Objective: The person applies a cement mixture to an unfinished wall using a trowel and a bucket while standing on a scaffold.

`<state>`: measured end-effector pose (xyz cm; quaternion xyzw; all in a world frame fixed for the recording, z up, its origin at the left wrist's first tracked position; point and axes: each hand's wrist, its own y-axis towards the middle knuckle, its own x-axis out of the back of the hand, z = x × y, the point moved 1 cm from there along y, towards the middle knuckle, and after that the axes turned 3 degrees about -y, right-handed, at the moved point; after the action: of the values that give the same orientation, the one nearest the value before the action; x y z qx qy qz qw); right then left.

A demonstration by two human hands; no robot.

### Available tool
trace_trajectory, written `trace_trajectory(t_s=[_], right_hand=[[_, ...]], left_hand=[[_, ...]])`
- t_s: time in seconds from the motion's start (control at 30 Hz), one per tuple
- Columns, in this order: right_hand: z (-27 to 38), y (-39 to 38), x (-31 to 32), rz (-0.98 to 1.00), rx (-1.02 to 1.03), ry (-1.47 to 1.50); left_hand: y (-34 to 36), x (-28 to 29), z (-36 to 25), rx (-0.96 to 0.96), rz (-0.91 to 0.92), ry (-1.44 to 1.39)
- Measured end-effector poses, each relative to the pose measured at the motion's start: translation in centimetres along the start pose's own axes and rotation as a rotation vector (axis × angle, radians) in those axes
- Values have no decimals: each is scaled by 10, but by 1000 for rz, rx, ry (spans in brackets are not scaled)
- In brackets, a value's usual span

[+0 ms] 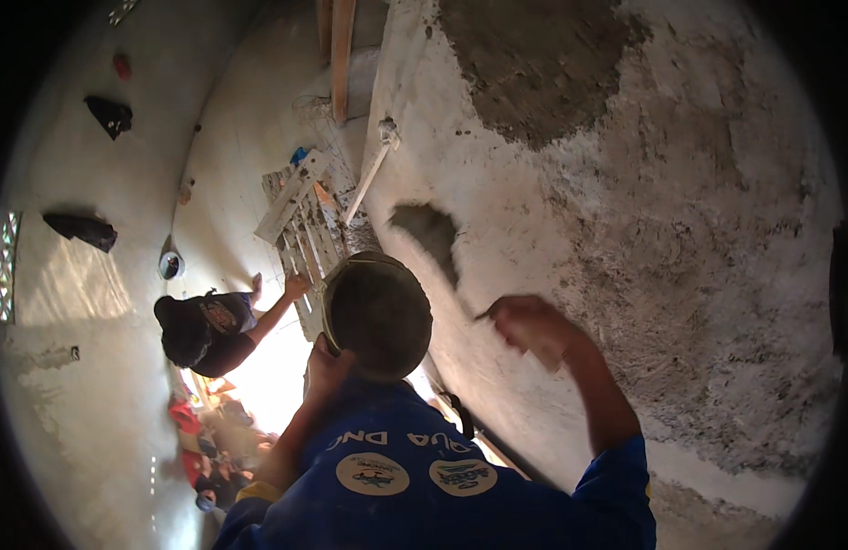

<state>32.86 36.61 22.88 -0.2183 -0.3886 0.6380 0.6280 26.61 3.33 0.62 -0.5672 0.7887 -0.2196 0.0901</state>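
My left hand (330,371) grips the near side of a round container (376,316), whose dark grey interior faces up in front of my chest. To its right, my right hand (539,330) is closed on a small tool, blurred by motion and too unclear to tell exactly. This hand is beside a pale, rough plastered wall (681,348), which carries a large darker grey patch (534,64) higher up and a smaller dark patch (429,234) beyond the container.
A co-worker (199,335) in dark clothing reaches toward a slatted wooden structure (286,215) ahead-left, beside a leaning pale batten (369,183). Below them are a bright opening (268,385) and several people (218,467). A small bucket (172,264) and dark objects (80,229) lie left.
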Motion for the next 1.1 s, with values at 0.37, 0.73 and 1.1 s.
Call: trace_trajectory(t_s=[0.37,0.73,1.1], right_hand=[[16,32,79,-489,150,-24],[-2,2,128,-723,113,102],[31,-68,58,-1210,30,-1056]], left_hand=[[-4,8,-16,34,-16,161],[1,5,-10,37,-18,160],[11,0,-14,70,7,99]])
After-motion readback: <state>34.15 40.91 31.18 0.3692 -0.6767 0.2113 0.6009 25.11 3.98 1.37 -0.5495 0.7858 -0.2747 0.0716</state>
